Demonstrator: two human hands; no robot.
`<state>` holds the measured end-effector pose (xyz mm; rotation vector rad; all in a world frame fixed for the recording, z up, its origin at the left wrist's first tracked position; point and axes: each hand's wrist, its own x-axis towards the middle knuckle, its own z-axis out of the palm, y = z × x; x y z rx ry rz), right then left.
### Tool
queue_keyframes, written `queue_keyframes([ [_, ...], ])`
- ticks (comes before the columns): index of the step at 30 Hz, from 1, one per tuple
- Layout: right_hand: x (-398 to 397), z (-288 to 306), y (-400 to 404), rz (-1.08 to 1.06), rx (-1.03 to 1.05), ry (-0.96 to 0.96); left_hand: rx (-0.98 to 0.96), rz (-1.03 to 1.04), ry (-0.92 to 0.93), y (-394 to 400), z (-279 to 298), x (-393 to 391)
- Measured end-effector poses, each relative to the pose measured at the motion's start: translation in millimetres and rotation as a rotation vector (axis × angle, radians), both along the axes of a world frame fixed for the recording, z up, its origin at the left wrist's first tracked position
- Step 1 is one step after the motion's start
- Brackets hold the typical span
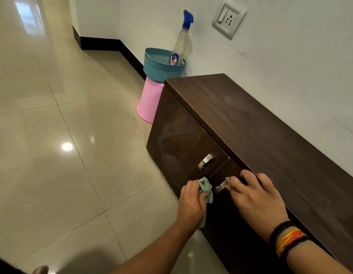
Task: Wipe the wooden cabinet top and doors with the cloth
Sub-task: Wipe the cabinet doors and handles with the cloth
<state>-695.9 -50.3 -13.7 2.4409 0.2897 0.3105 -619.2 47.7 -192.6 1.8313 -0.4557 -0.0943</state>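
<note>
Lower right of frame: right hand [256, 196], wrist banded, fingers curled on the metal handle [222, 185] of the near door. Lower centre: left hand [192, 202] pinching a bunched green cloth [206, 187] against the door fronts, at the seam between the two doors. The wooden cabinet [250, 125] runs lengthwise from lower right to upper centre along the wall. Beyond its far end, a teal basket [160, 70] atop a pink bin [150, 101] holds a spray bottle [181, 44].
</note>
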Motion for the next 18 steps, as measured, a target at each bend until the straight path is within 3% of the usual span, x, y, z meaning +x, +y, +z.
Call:
queue_keyframes([
  [6, 0.3, 0.6, 3.9, 0.030, -0.008, -0.051, -0.110, 0.150, 0.260, -13.7, -9.2, -5.4],
  [11, -1.9, 17.2, 6.4, 0.045, -0.037, -0.007, -0.057, 0.072, 0.609, -3.1, -22.8, -2.7],
  [18, -18.6, 112.9, 8.5, 0.057, 0.014, -0.122, 0.200, 0.041, 0.637, 24.5, 28.7, 26.7],
])
